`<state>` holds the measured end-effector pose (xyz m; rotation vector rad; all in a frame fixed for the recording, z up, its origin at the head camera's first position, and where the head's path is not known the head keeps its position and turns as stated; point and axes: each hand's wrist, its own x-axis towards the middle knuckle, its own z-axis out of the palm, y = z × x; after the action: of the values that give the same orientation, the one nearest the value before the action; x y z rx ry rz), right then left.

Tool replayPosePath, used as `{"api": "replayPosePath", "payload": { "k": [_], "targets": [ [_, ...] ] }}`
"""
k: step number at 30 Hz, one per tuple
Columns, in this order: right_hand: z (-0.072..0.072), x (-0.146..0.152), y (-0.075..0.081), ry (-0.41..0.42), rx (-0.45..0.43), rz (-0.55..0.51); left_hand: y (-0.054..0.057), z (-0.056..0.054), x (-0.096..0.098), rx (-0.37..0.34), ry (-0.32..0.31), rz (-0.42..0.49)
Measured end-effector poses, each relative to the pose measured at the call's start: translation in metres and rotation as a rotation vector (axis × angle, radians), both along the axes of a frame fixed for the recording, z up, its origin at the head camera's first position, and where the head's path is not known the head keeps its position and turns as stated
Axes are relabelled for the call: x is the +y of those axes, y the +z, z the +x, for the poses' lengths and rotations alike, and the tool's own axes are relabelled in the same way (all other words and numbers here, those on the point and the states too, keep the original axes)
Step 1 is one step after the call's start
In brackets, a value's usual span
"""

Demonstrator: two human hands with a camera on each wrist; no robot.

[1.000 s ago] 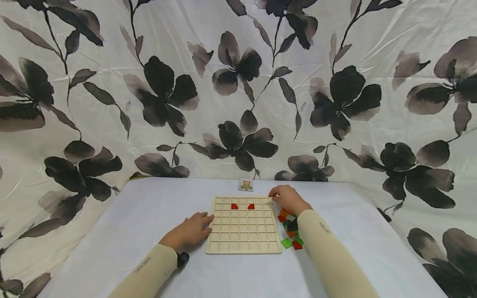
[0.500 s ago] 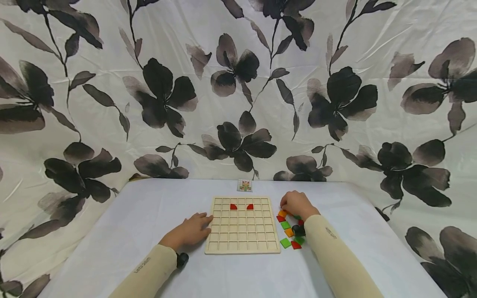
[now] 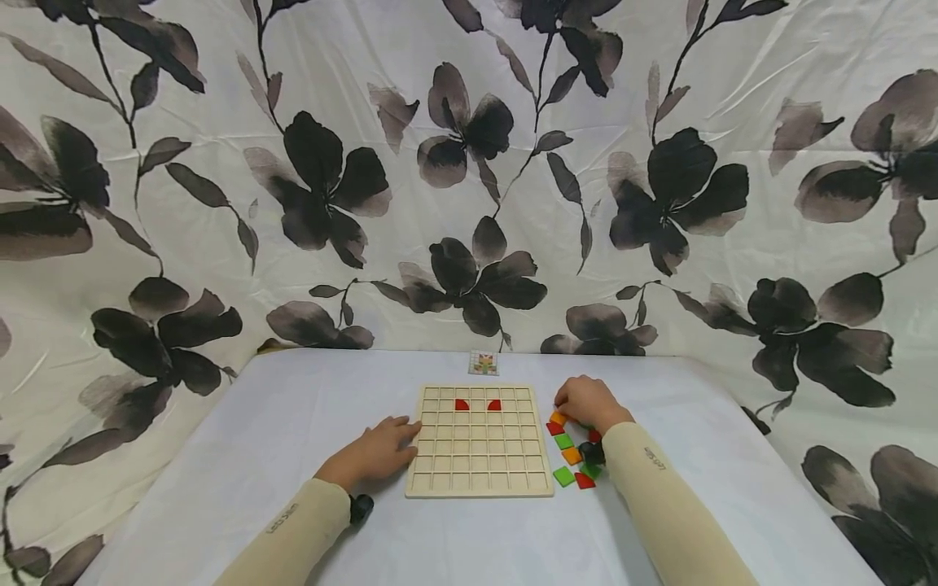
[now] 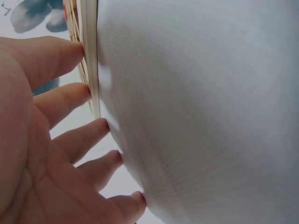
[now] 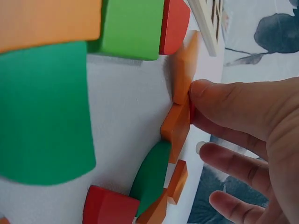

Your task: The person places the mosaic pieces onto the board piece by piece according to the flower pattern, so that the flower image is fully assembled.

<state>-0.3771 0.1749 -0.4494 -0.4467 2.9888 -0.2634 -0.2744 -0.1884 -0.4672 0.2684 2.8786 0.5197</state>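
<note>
A pale wooden grid board [image 3: 479, 456] lies on the table, with two red quarter-round pieces [image 3: 462, 404] in a row near its far side. My left hand [image 3: 372, 452] has its fingers spread, thumb and index fingertip at the board's left edge. Right of the board, my right hand [image 3: 589, 403] is low over the far end of a scatter of coloured pieces. In the right wrist view its thumb and index finger pinch a red piece [image 5: 192, 110], mostly hidden by the thumb, close against orange pieces [image 5: 176, 128].
Green squares [image 3: 563, 476], a red piece [image 3: 585, 481], an orange square [image 3: 572, 456] and several others lie along the board's right side. A small pattern card [image 3: 484, 363] lies beyond the board. A floral cloth [image 3: 469, 163] hangs behind the table.
My right hand has moved from the board's far right corner rightward to the loose pieces, then stayed there. The left hand keeps its place at the board's left edge.
</note>
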Motion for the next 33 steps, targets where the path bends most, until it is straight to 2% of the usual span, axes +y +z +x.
{"api": "replayPosePath", "payload": {
  "k": [9,21,25,33],
  "targets": [
    [-0.004,0.003,-0.002,-0.049,-0.025,-0.028,0.002,0.002,0.002,-0.019,-0.007,0.017],
    [-0.007,-0.01,0.0,-0.047,-0.016,-0.051,0.004,0.004,0.002,-0.008,0.002,0.002],
    [-0.002,-0.025,0.006,-0.018,0.022,-0.085,0.004,0.004,0.002,-0.007,0.005,-0.003],
    [0.004,-0.06,0.011,0.138,0.086,-0.142,-0.001,0.001,0.0,-0.004,0.007,-0.001]
  ]
}}
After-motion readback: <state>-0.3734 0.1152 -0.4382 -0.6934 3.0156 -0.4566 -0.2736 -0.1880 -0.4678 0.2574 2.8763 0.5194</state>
